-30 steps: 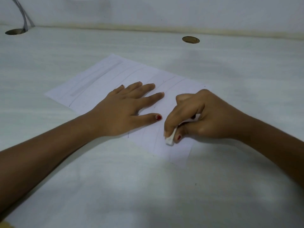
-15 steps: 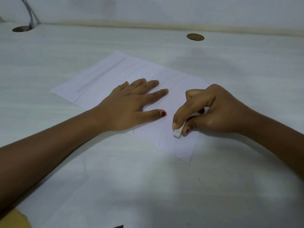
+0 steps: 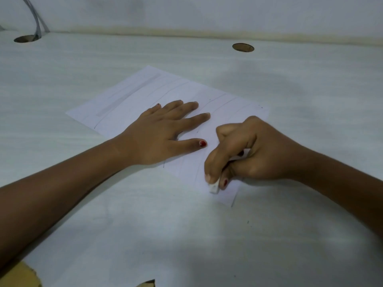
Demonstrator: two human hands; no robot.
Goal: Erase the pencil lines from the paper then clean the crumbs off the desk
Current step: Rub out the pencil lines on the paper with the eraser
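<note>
A white sheet of paper [image 3: 128, 100] with faint pencil lines lies at an angle on the pale desk [image 3: 186, 235]. My left hand [image 3: 163, 133] rests flat on the sheet's middle, fingers spread and straight. My right hand [image 3: 252, 152] pinches a small white eraser [image 3: 214, 187] between thumb and forefinger. The eraser's tip touches the paper near its nearest corner. Several pencil lines show beyond my left fingers and under my right hand. A few tiny dark specks dot the desk near the paper.
Two round cable holes are cut in the desk, one at the back left [image 3: 26, 38] with a grey cable [image 3: 38, 23] rising from it, one at the back right [image 3: 243, 47]. A wall runs along the desk's far edge. Brown floor shows at the bottom left [image 3: 18, 276].
My right hand has slid the eraser toward me, down along the paper to its near corner. My left hand stays flat on the sheet.
</note>
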